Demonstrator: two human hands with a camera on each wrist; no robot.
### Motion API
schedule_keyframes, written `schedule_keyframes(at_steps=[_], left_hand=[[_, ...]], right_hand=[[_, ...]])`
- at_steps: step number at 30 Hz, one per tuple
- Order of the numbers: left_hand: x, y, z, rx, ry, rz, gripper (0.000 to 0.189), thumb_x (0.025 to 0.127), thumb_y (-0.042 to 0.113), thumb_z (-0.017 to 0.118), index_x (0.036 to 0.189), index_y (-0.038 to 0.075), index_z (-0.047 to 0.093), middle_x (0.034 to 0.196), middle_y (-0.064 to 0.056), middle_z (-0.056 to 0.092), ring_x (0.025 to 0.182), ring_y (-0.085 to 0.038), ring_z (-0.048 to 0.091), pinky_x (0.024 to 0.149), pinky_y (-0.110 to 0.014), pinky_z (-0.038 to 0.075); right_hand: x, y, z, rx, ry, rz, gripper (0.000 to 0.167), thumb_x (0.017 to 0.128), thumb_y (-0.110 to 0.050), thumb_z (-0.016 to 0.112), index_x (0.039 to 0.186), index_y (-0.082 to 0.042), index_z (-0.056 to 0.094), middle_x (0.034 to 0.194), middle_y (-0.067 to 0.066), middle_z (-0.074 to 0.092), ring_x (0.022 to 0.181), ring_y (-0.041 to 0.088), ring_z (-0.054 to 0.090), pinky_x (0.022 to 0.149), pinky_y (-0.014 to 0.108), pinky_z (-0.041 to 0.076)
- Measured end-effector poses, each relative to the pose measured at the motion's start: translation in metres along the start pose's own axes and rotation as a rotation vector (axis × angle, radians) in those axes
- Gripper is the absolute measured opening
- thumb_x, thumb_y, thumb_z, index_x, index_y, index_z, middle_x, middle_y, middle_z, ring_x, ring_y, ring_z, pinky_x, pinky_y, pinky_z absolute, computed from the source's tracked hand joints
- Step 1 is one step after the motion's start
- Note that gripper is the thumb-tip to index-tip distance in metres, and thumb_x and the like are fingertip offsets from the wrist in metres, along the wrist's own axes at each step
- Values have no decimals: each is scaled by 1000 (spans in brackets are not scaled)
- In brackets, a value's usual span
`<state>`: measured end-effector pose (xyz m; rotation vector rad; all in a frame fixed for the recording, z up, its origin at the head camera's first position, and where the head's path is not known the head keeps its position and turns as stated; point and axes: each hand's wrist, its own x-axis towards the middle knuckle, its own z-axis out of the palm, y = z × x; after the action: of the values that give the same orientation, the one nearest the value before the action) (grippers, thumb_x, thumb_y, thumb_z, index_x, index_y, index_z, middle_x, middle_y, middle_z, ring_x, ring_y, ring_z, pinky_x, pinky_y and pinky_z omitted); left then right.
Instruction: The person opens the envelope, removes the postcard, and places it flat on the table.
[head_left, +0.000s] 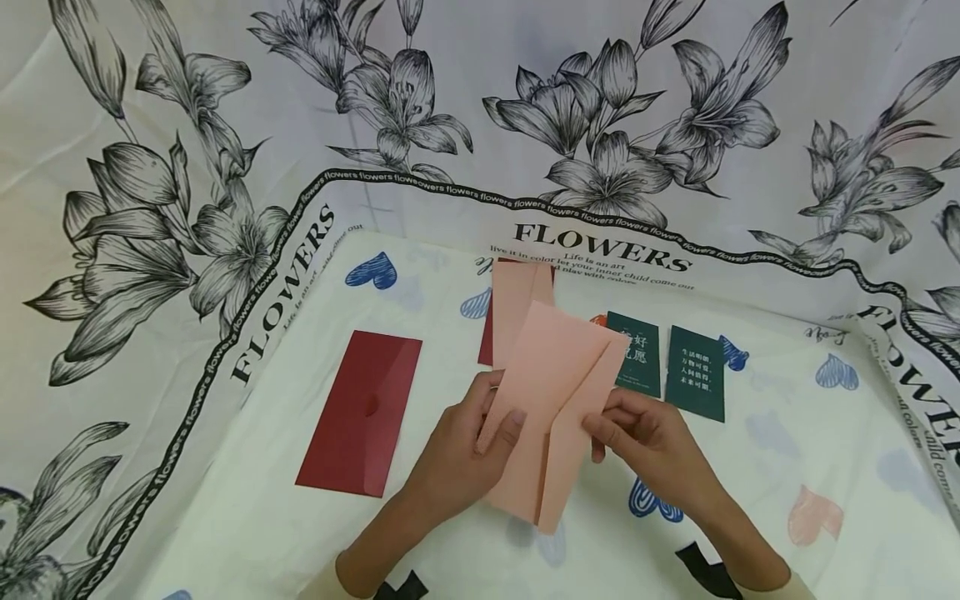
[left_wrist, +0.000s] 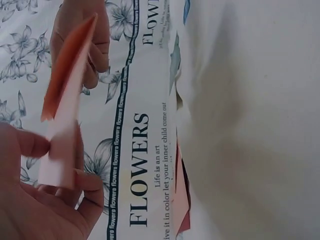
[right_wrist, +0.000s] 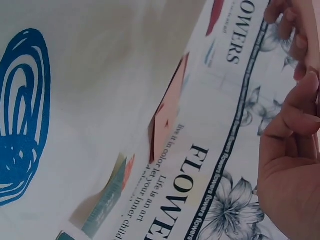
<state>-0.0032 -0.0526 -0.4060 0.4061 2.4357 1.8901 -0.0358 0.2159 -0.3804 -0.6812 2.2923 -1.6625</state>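
A pink paper envelope (head_left: 551,400) is held tilted above the table, its long flap side facing up in the head view. My left hand (head_left: 461,454) grips its left edge, thumb on the front and fingers behind. At the right edge, my right hand (head_left: 652,433) pinches the paper between thumb and fingers. In the left wrist view the envelope (left_wrist: 62,140) is seen edge-on, with a shaded orange-pink leaf (left_wrist: 67,70) standing apart from the rest. The right wrist view shows the right hand (right_wrist: 290,145) at the frame's edge, most of the paper out of sight.
A red envelope (head_left: 360,417) lies on the left. Behind the held envelope, another pink envelope (head_left: 513,304) lies over a red one (head_left: 486,342). Two dark green cards with white writing, a left card (head_left: 641,367) and a right card (head_left: 696,375), lie to the right on the heart-patterned cloth (head_left: 757,492).
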Motion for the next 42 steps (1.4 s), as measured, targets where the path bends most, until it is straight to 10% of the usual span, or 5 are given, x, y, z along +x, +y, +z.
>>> schedule_keyframes(at_steps=[7, 15, 42], left_hand=[[0, 2, 5, 197, 11, -8, 92, 93, 41, 79, 165, 28, 24, 144, 7, 54, 116, -10, 60, 94, -44, 56], [1, 3, 7, 277, 60, 63, 93, 98, 42, 74, 169, 36, 15, 159, 7, 45, 131, -15, 57, 101, -48, 55], [2, 2, 9, 110, 96, 170, 62, 102, 40, 66, 153, 16, 40, 135, 3, 62, 112, -12, 65, 93, -40, 59]], right_hand=[[-4, -6, 7, -87, 70, 37, 7, 106, -12, 65, 111, -16, 68, 78, -2, 71, 70, 19, 69, 68, 32, 54], [-6, -10, 13, -83, 75, 8, 10, 106, -9, 65, 114, -16, 67, 77, -2, 70, 68, 18, 67, 66, 32, 55], [0, -2, 27, -120, 186, -17, 20, 106, -9, 66, 125, -15, 63, 84, -5, 75, 66, 16, 66, 62, 31, 58]])
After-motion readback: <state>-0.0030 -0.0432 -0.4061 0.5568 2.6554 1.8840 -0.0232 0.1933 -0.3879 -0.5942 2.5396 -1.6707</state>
